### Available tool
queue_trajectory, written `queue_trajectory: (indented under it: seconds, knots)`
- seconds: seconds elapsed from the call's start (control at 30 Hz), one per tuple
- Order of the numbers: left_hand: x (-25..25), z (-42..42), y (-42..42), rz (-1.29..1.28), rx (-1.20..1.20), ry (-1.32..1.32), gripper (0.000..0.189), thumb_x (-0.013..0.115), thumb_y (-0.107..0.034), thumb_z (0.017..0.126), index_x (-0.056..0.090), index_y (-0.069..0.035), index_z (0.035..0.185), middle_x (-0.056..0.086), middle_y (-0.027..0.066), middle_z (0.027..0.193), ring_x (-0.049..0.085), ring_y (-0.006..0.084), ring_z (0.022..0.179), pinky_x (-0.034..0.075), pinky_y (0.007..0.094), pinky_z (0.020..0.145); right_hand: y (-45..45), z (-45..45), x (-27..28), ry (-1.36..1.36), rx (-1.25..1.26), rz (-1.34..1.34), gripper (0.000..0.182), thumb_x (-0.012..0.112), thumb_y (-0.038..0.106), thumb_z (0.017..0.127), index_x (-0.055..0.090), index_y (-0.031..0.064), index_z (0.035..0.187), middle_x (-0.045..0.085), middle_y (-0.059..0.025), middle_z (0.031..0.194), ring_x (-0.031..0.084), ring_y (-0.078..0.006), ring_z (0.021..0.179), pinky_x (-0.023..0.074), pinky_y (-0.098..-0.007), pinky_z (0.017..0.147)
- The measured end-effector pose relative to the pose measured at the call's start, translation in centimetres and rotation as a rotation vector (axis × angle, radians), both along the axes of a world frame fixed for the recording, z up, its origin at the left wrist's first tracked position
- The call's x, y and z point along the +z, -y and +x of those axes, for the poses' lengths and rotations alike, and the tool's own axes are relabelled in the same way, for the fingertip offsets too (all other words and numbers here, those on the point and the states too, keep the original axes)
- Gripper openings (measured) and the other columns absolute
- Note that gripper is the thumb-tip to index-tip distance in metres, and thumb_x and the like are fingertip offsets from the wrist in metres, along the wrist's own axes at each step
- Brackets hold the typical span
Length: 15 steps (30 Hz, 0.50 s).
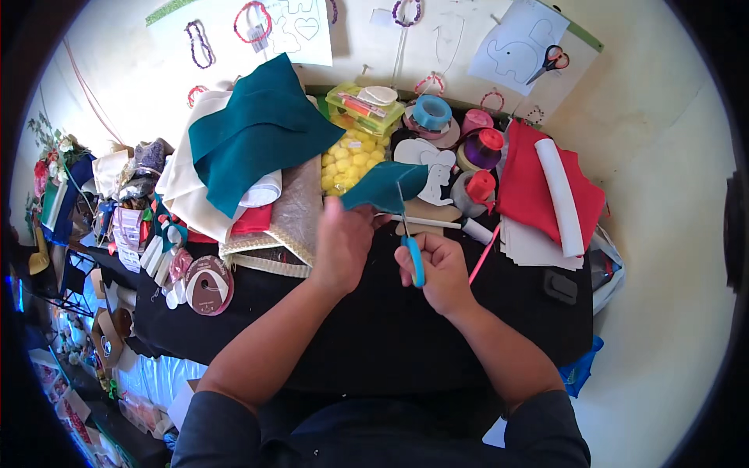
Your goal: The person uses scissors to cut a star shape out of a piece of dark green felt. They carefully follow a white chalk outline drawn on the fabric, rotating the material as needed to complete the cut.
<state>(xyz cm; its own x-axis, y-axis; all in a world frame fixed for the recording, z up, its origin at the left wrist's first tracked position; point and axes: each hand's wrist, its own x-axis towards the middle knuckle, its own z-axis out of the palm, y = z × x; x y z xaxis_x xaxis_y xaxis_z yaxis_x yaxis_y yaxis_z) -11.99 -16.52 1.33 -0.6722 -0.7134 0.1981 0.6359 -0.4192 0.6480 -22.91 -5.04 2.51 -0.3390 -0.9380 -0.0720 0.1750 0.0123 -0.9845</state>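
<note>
My left hand (345, 248) grips the lower edge of a small teal fabric piece (383, 186), which bears a pale drawn line and is held up over the table. My right hand (436, 269) holds scissors with blue handles (414, 260) by their loops. The scissors' blades point away from me and lie at the fabric's right part; whether they are apart is hard to tell. Beyond my left hand, a larger teal cloth (257, 134) rests on cream fabric (181, 169). White elephant-shaped cutouts (436, 175) lie just beyond the scissors.
A bag of yellow pompoms (354, 155) and a yellow-green plastic box (374, 120) stand at the back. Ribbon rolls (432, 112) are beside them. Red fabric (532, 181) with a white roll (559, 196) lies right. A ribbon spool (209, 286) sits left on the black tabletop (363, 345).
</note>
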Motion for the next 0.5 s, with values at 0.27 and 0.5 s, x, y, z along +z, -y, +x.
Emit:
queue_trajectory:
  seconds: [0.27,0.5]
  knots:
    - [-1.4,1.2,1.0,0.049,0.087,-0.073,0.067,0.044,-0.056,0.092,0.044,-0.002,0.131,0.052,0.0093,0.131,0.046,0.0227,0.123,0.031,0.0400,0.107,0.2,0.0,-0.9,-0.003,0.028,0.009,0.017,0.069,0.008,0.086,0.055,0.0027,0.077,0.057,-0.0005,0.064,0.054,-0.0054,0.054,0.0431,-0.0201,0.051]
    - [1.4,1.2,0.9,0.011,0.174,0.337,0.044,0.067,-0.022,0.088,0.049,-0.003,0.124,0.059,0.0072,0.118,0.056,0.0181,0.110,0.040,0.0355,0.099,-0.1,-0.4,-0.6,-0.031,0.020,-0.003,0.019,0.070,0.010,0.086,0.055,0.0036,0.077,0.058,0.0004,0.065,0.055,-0.0041,0.054,0.0435,-0.0177,0.051]
